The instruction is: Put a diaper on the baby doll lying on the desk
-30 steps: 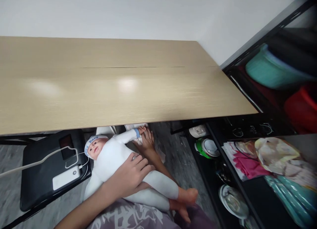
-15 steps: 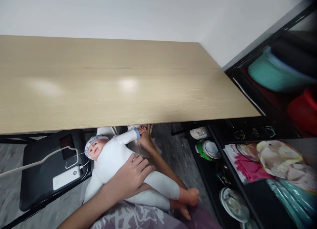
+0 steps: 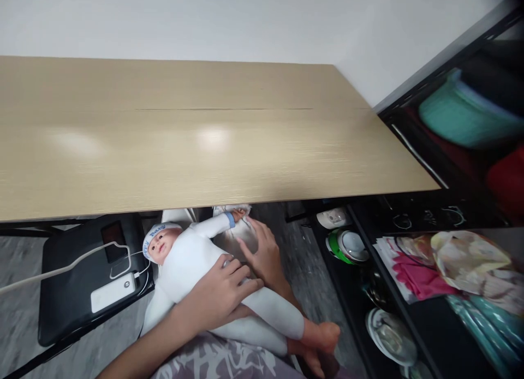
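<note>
A baby doll (image 3: 192, 264) in a white suit and a printed cap lies across my lap, head to the left and bare feet to the right. My left hand (image 3: 225, 291) rests on its waist, fingers bent over the body and holding it. Beyond the doll, my right hand (image 3: 264, 250) has its fingers apart and holds nothing. It is close to the doll's outstretched hand (image 3: 238, 215) but apart from it. A whitish plastic-looking bundle (image 3: 229, 242) lies below that small hand, partly covered.
A wooden tabletop (image 3: 204, 155) overhangs in front of the doll. On the left, a black stool (image 3: 69, 291) bears a white power bank (image 3: 113, 292) with cables. At the right, a black shelf (image 3: 434, 324) holds bags, cloths and containers; a teal basin (image 3: 466, 114) sits higher up.
My right hand has let go of the doll's hand, drawn back toward me and to the right, and spread its fingers. My left hand stays on the doll's waist.
</note>
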### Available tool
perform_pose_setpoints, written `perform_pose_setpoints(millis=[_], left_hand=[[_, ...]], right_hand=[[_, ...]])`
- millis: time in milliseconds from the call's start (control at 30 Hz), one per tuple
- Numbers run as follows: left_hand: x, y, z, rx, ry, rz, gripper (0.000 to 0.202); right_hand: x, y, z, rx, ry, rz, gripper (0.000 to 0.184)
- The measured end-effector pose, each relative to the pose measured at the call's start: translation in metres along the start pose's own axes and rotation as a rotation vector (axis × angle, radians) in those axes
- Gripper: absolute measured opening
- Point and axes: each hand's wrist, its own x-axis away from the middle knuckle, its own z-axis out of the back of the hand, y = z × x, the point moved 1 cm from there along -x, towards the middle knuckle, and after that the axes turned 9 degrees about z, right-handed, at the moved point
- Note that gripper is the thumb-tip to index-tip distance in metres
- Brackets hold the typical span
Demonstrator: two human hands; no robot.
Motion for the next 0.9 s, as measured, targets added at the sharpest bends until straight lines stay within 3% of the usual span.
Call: perform_pose_setpoints(millis=[100, 200, 300, 400, 500, 600, 667, 700, 800, 900], left_hand=[[0.002, -0.002, -0.002, 0.026, 0.007, -0.020, 0.052], [0.002, -0.001, -0.003, 0.034, -0.010, -0.030, 0.052], [0.000, 0.002, 0.000, 0.049, -0.015, -0.009, 0.052], [0.009, 0.004, 0.005, 0.106, 0.046, 0.033, 0.058], [0.047, -0.001, 0.000, 0.167, 0.243, 0.103, 0.046], [0.112, -0.016, -0.022, 0.206, 0.573, 0.318, 0.028], [0.157, -0.031, -0.042, 0.190, 0.728, 0.643, 0.015], [0.175, -0.037, -0.052, 0.199, 0.742, 0.790, 0.015], [0.212, -0.051, -0.080, 0.324, 0.660, 1.109, 0.048], [0.224, -0.052, -0.103, 0.588, 0.509, 1.198, 0.068]], right_hand=[[-0.024, -0.020, 0.006, -0.097, -0.143, 0.228, 0.053], [-0.059, -0.027, -0.010, -0.090, -0.381, 0.447, 0.058], [-0.090, -0.029, -0.032, 0.066, -0.586, 0.508, 0.055], [-0.102, -0.041, -0.043, 0.189, -0.661, 0.507, 0.032], [-0.101, -0.058, -0.040, 0.211, -0.641, 0.580, 0.016], [-0.098, -0.072, -0.030, 0.214, -0.604, 0.646, 0.013], [-0.098, -0.079, -0.021, 0.209, -0.589, 0.682, 0.013], [-0.099, -0.082, -0.017, 0.204, -0.580, 0.691, 0.013], [-0.099, -0.091, -0.006, 0.179, -0.545, 0.711, 0.017], [-0.095, -0.100, 0.004, 0.143, -0.500, 0.737, 0.023]])
